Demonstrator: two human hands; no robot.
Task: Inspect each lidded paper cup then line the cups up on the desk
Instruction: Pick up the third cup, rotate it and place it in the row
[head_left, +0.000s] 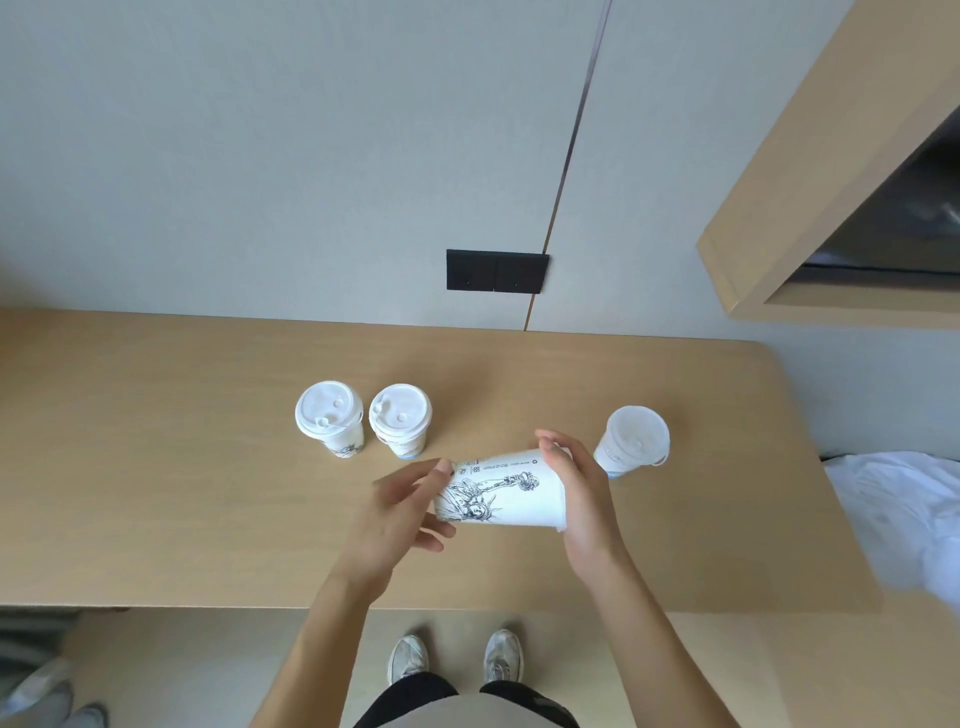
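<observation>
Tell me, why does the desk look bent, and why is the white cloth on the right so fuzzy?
In the head view, the wide lens bows the desk and slants the shelf; the white cloth at the right edge is smeared; soft light gives the standing cups only faint shadows; the drawing on the cup between the left hand and right hand is sharp.

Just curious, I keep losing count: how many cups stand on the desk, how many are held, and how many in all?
Standing on the desk: 3 (left cup, middle cup, right cup)
Held cup, sideways between left hand and right hand: 1
Total: 4 cups
</observation>
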